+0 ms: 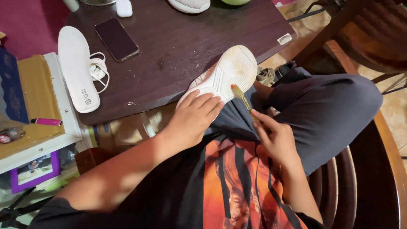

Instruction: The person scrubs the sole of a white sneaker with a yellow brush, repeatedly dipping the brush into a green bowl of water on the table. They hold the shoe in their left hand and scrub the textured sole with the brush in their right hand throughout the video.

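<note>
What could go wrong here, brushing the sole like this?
The shoe lies sole-up, half off the table edge, steadied only by the left hand; a hard stroke might tip it. The right hand pinches the brush at its end, so it may slip.

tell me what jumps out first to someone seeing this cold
A white shoe lies sole-up on the person's lap at the edge of the dark table, pinned by the left hand. The right hand holds a small yellow brush against the sole. On the table's left lie a white insole and a dark phone.
</note>
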